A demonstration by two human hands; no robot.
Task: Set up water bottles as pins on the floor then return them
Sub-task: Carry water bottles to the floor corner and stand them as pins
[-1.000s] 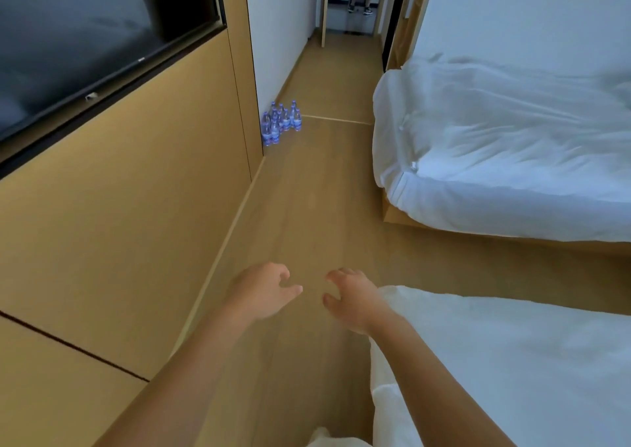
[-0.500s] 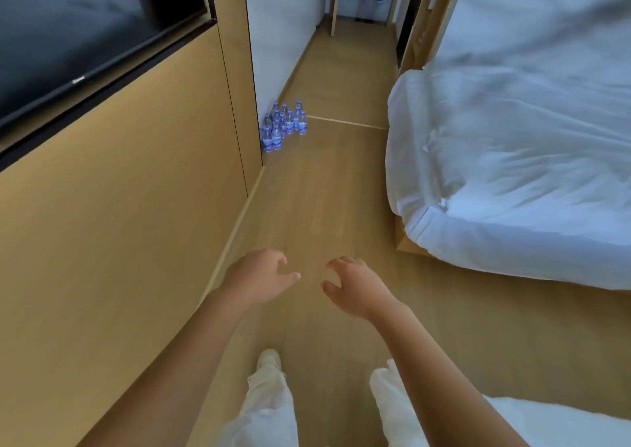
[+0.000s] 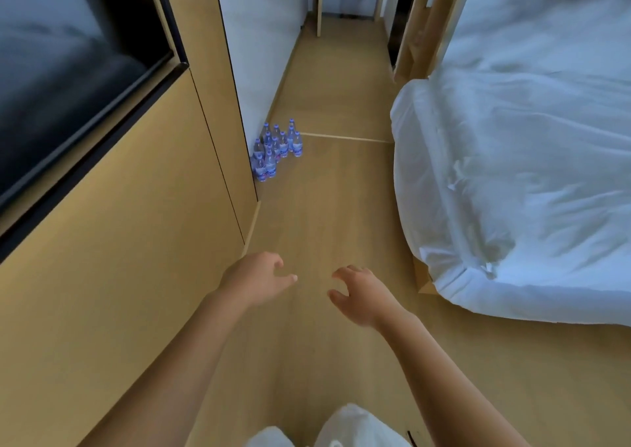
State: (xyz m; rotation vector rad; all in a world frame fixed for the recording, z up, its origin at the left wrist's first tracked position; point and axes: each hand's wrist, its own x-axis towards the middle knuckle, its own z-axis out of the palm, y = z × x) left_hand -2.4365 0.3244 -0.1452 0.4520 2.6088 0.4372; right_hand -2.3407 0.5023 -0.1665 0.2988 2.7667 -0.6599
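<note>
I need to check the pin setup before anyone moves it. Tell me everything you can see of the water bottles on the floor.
The water bottles are small clear plastic ones with blue caps and blue-and-red labels. About ten stand upright in a tight cluster; the exact count is unclear because they overlap. They sit on the wooden floor, tucked into the corner beside the white wall and the end of the wooden panel. Neither hand is near them.

Single head view, facing forward-down along floor (image 3: 327, 228), hands near.
</note>
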